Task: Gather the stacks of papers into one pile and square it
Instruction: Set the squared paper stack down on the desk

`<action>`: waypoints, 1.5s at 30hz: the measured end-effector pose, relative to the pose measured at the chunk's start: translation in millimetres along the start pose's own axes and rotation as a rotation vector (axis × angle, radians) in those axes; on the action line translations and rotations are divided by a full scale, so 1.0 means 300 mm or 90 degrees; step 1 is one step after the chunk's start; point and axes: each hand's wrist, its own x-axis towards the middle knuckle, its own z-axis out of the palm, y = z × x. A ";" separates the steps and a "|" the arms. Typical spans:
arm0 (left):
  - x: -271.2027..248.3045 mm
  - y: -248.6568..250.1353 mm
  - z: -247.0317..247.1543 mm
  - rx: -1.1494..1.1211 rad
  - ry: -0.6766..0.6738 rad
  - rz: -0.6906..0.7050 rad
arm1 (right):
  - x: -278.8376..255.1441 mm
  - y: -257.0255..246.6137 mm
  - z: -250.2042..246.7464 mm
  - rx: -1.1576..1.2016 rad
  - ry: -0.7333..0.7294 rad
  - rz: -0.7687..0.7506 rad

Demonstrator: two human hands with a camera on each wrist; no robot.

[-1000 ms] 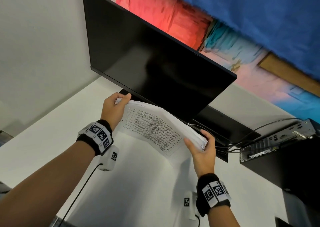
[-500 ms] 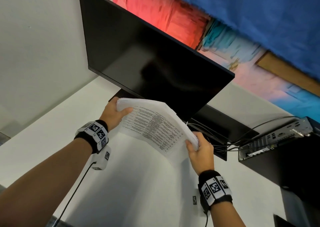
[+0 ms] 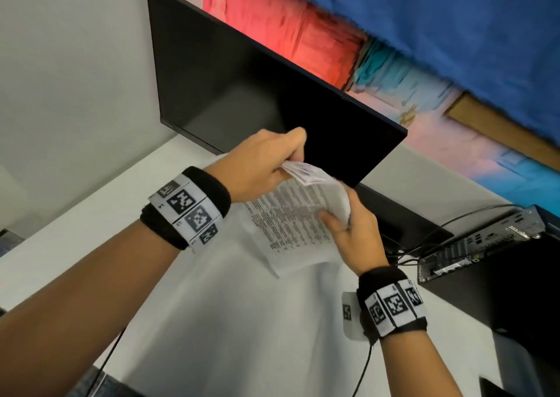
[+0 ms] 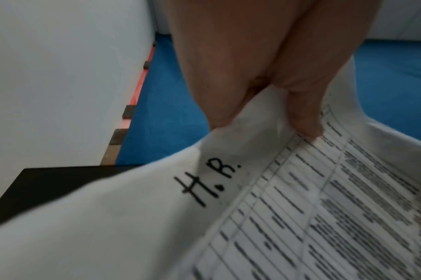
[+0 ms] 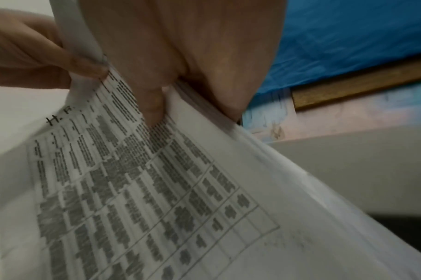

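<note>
One pile of printed papers (image 3: 295, 223) is held up off the white desk (image 3: 236, 321), bent and tilted, in front of the monitor. My left hand (image 3: 266, 166) grips its top edge from above, thumb and fingers pinching the sheets (image 4: 288, 189). My right hand (image 3: 348, 233) grips the right edge, thumb pressed on the printed face (image 5: 154, 111). The top sheet (image 5: 137, 199) carries a table of text and a handwritten "H.R." mark (image 4: 204, 183). The pile's lower corner hangs near the desk; whether it touches is unclear.
A black monitor (image 3: 257, 93) stands right behind the papers. A small computer box (image 3: 481, 245) with cables sits on a black stand at the right. A grey wall closes the left side, with a colourful painting behind the monitor.
The pile has been turned more upright and bent. My left hand rose and swung right over the pile's top edge; my right hand stayed gripping the right edge. The hands are closer together.
</note>
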 end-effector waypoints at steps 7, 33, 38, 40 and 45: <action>-0.040 -0.060 0.018 -0.072 0.474 -0.207 | -0.062 0.020 0.068 0.331 0.087 0.110; -0.411 -0.229 0.358 -0.281 0.276 -0.564 | -0.107 0.108 0.334 0.390 -0.023 0.284; -0.541 -0.398 0.217 -0.232 0.190 -0.636 | -0.090 0.045 0.511 0.338 -0.110 0.313; -0.619 -0.514 0.143 -0.224 0.114 -0.686 | -0.101 0.039 0.580 0.334 -0.150 0.343; -0.812 -0.784 -0.007 -0.022 -0.041 -0.819 | -0.155 0.087 0.670 0.294 -0.233 0.450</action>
